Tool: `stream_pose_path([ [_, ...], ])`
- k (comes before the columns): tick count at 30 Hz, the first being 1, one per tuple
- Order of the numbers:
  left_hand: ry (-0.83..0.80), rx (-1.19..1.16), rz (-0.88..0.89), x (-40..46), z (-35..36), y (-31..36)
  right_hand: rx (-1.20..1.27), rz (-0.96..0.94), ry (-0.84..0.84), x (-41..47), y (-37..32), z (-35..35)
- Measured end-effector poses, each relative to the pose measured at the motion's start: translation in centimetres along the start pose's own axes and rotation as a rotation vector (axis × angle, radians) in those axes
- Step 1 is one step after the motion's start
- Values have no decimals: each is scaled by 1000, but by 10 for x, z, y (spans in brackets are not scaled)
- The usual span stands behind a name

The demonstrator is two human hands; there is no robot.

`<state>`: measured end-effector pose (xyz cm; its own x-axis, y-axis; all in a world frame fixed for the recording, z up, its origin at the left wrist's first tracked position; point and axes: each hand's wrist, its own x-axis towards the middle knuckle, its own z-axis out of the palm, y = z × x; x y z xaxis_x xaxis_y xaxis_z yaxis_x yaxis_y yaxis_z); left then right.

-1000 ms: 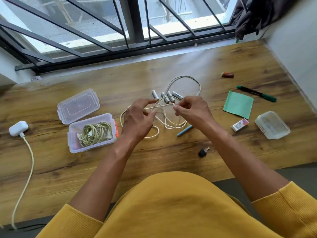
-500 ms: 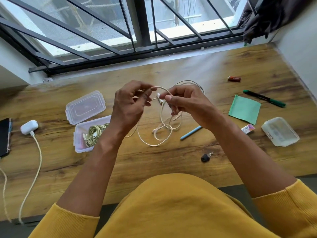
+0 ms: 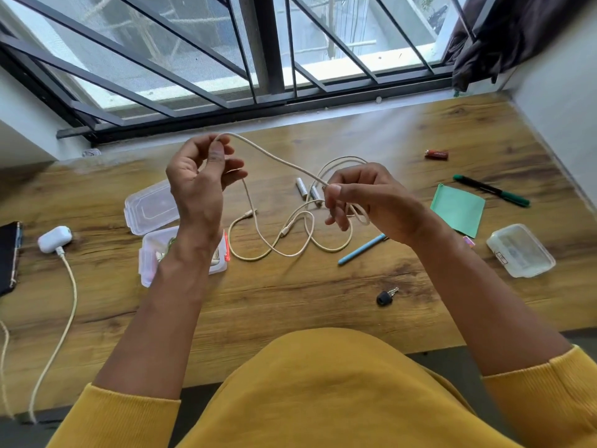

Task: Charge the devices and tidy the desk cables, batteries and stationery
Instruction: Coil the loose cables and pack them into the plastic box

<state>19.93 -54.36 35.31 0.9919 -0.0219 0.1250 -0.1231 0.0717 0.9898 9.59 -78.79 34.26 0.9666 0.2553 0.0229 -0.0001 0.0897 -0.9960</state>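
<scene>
Pinching the beige charging cable [image 3: 274, 158] between thumb and curled fingers, the left hand [image 3: 197, 179] holds one bend of it high above the desk [image 3: 290, 302], while the right hand [image 3: 365, 202] grips a second point lower and to the right, fingers closed round the strand. Between the two hands the cable runs taut on a slope; below them the slack hangs down and lies in loose crossing loops, both plug ends resting on the wood near the open plastic box [image 3: 184, 257].

Coiling looks like the step in hand. To do it well, I would judge that each new loop should match the one before, fed by sliding the right fingers along the strand rather than tugging, since the trailing loops cross one another and could knot or drag the AA batteries [image 3: 307, 190] lying just behind them. The box, partly hidden under the left wrist, already holds another coiled cable, so a compact coil would fit best.
</scene>
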Motion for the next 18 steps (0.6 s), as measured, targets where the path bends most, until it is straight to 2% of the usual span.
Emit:
stream_pose_path([
  [5,160,112,-114,3,-9,-10,196,13,-38,0,-7,4],
  [10,135,366,-178,-7,-18,-19,188,54,-9,5,-3,10],
  [13,106,514,-108,-18,-18,-13,195,52,-32,8,-4,20],
  [15,52,605,9,-26,-16,-2,203,53,-53,10,-5,26],
  [18,-151,535,211,-35,-10,19,210,65,-77,15,-7,34],
])
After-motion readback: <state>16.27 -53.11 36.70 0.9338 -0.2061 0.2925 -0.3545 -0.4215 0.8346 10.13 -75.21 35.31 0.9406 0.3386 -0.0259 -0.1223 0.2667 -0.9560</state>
